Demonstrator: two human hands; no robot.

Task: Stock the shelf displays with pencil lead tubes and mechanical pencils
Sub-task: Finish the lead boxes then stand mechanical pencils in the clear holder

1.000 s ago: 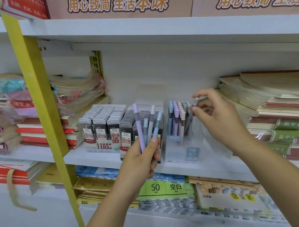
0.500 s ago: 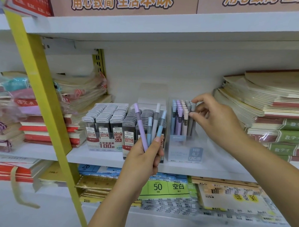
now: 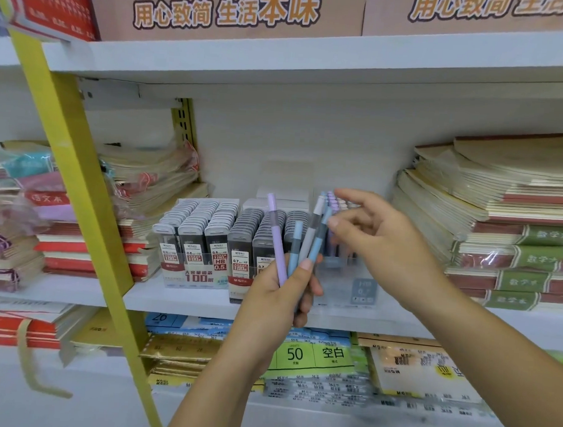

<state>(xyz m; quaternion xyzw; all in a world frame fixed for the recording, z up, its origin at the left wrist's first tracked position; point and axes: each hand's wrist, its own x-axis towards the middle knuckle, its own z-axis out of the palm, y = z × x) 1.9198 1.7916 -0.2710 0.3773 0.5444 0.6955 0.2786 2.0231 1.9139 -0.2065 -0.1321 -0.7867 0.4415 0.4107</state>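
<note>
L hand [image 3: 279, 297] grips 4 pencils [image 3: 277, 242]

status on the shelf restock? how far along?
Done: lead tube trays look full, and the clear pencil box has stock in it. In hand: left hand grips four mechanical pencils; right hand hovers at their tips, holding nothing. Left: those four go into the box.

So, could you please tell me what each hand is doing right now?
Left hand: closed around four pencils.
Right hand: open, empty, fingers near the pencil tops.
</note>
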